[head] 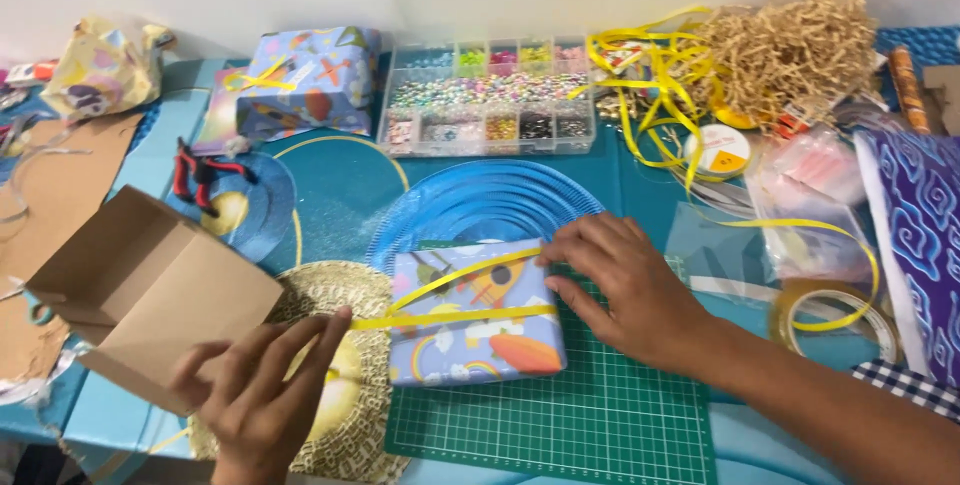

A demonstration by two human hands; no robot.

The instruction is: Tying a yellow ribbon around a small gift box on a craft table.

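Right hand of mine is resting on the right edge of the little wrapped gift box, fingers spread out and pinning the yellow ribbon against the paper, so it's pressing, not really closed around anything. Left hand is down at about 8 o'clock from the box, fingers narrow, pinching the ribbon's loose end and pulling it tight across the top. Box sits half on the green cutting mat, with a woven straw mat at its 9 o'clock and a blue paper plate at 12. An open cardboard box is way over at 9 o'clock, clear bead organizer up at 12, and a second wrapped gift at 11. Tape roll lies at 3 o'clock
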